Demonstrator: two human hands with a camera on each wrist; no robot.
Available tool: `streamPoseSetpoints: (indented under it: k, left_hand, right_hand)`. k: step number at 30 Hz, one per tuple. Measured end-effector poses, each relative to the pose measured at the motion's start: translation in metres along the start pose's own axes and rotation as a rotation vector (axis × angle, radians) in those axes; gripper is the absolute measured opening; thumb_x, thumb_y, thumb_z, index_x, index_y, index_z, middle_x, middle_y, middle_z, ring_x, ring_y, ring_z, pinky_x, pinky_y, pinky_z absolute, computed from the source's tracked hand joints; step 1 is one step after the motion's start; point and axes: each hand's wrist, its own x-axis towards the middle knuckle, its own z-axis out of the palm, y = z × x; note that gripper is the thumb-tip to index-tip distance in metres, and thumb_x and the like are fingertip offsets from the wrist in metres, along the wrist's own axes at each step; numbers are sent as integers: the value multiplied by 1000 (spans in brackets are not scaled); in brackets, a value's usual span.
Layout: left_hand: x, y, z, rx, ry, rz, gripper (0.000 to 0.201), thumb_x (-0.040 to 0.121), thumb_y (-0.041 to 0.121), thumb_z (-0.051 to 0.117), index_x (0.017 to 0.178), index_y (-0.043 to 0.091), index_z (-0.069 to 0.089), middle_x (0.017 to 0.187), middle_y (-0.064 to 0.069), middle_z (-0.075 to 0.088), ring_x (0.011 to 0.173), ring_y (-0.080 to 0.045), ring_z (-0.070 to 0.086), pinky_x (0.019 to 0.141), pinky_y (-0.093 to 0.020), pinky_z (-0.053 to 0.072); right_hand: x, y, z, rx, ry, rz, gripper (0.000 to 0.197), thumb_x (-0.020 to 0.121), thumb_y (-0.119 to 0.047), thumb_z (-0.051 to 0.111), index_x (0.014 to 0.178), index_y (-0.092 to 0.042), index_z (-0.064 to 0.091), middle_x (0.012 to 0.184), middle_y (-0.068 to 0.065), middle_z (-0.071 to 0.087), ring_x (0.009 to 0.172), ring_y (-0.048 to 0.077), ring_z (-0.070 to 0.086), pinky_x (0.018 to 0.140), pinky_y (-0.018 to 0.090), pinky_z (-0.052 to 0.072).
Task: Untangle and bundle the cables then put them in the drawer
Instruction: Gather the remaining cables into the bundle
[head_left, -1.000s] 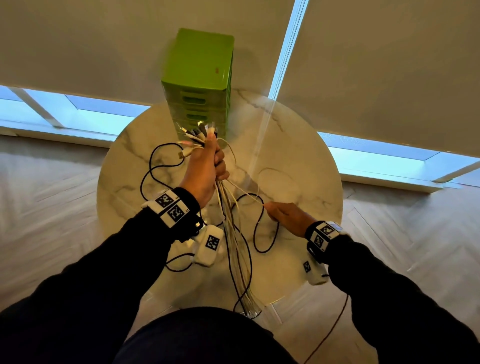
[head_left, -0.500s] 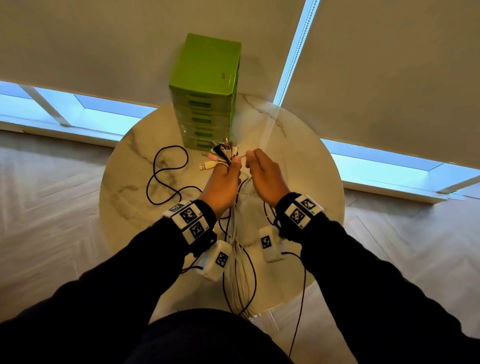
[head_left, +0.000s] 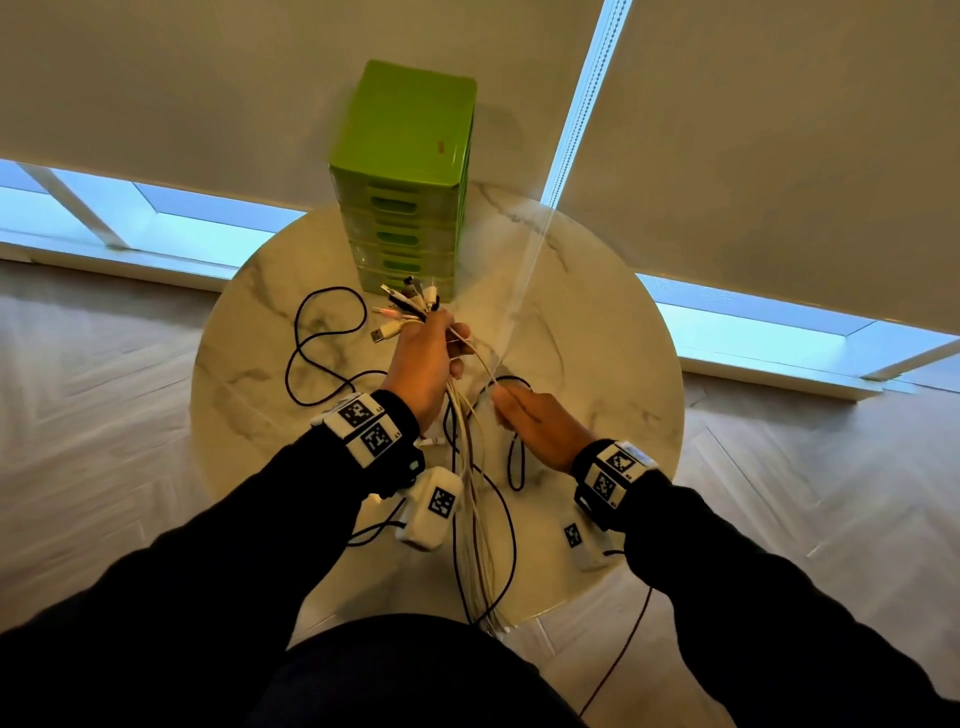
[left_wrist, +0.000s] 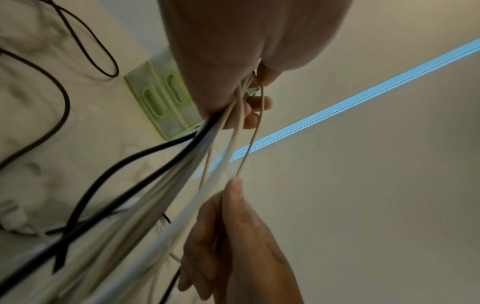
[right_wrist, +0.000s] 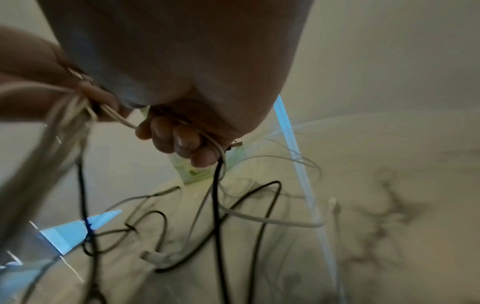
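My left hand (head_left: 427, 358) is raised above the marble table (head_left: 602, 332) and grips a bundle of white and black cables (head_left: 470, 499). Their plug ends (head_left: 408, 306) fan out past the knuckles, and the strands hang over the table's near edge. My right hand (head_left: 524, 415), just right of and nearer than the left, holds a thin white cable (left_wrist: 250, 148) that runs taut from the left fist. In the right wrist view its curled fingers (right_wrist: 182, 142) also enclose a black cable (right_wrist: 217, 195). The green drawer unit (head_left: 410, 171) stands at the back with its drawers shut.
A black cable (head_left: 311, 338) lies in loose loops on the table, left of my left hand. More black and white loops (right_wrist: 259, 218) lie under the right hand. A blind chain (head_left: 569, 135) hangs behind the table. Low windows and wooden floor surround it.
The right hand went up to the left fist, took a thin white strand, and has slid back toward me along it. The left hand kept its grip and stayed raised.
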Motion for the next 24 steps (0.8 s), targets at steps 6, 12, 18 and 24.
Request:
streamPoseSetpoints:
  k: [6,12,18,24]
  left_hand:
    - [-1,9,-13,-79,-4,50,30,104,15,38,75,18,44,59,6,43,54,-13,54,52,-29,27]
    - [8,46,-39,-43,2,204,42,102,16,39,62,28,39,55,10,30,48,-9,24,50,-28,18]
    - [-2,28,-42,175,-59,229,37,106,20,41,70,23,34,59,10,30,50,-7,26,49,-21,23]
    - [-14,14,-25,235,-144,155,39,106,32,45,69,22,42,56,11,26,47,-8,25,46,-20,27]
  right_hand:
    - [0,30,-12,-159,-56,145,41,108,-45,29,74,-28,45,67,-8,46,61,10,42,68,29,37]
    - [0,60,-36,-425,-153,296,40,106,-47,30,100,-26,64,89,-1,55,83,20,50,84,35,40]
    - [45,16,-49,-250,214,231,43,105,-46,39,80,-15,55,72,4,64,65,20,66,72,33,49]
    - [56,-67,-32,40,132,-22,42,107,-45,37,89,-14,59,57,-3,55,54,16,57,63,25,46]
